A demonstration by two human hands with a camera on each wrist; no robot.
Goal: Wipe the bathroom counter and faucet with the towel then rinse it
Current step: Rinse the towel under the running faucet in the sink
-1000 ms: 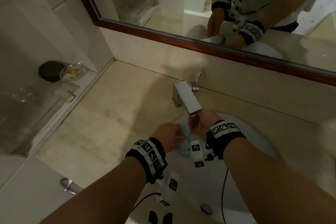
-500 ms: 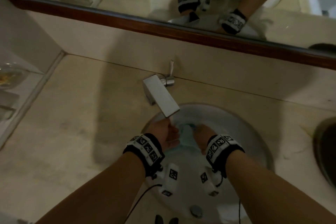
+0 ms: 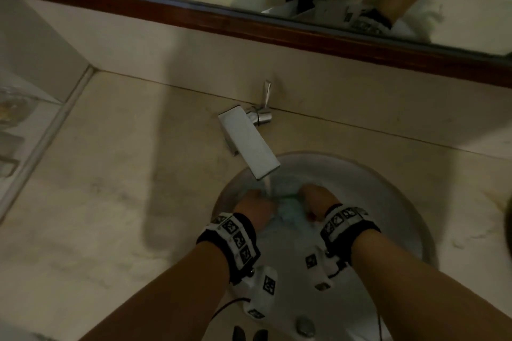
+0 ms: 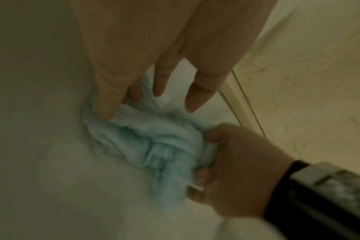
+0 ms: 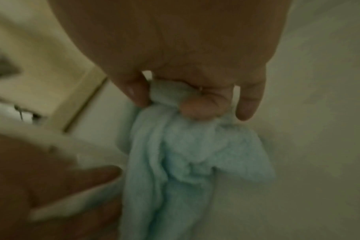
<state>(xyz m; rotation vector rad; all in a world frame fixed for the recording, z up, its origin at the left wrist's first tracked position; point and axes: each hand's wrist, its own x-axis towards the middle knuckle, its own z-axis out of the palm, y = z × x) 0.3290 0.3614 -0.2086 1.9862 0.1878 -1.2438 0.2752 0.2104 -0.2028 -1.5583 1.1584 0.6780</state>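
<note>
A light blue towel [image 3: 288, 210] [image 4: 150, 142] [image 5: 185, 154] hangs bunched between my hands inside the white sink [image 3: 368, 194]. A thin stream of water falls from the square chrome faucet [image 3: 249, 141] onto its top edge. My left hand [image 3: 256, 209] [image 4: 121, 104] pinches one end of the towel between thumb and forefinger, with the other fingers straight. My right hand [image 3: 317, 202] [image 5: 185, 100] grips the other end with curled fingers, and the cloth hangs below it. The beige counter [image 3: 124, 174] surrounds the sink.
The faucet's lever handle [image 3: 266, 91] stands against the back wall below a wood-framed mirror [image 3: 194, 16]. The drain [image 3: 304, 325] sits at the near side of the sink. A glass shelf with a dish [image 3: 11, 111] lies far left. A dark object [image 3: 509, 219] shows at the right edge.
My hands have dropped from just under the spout deeper into the basin and moved apart, so the towel stretches between them under the water. The head view has swung right and down.
</note>
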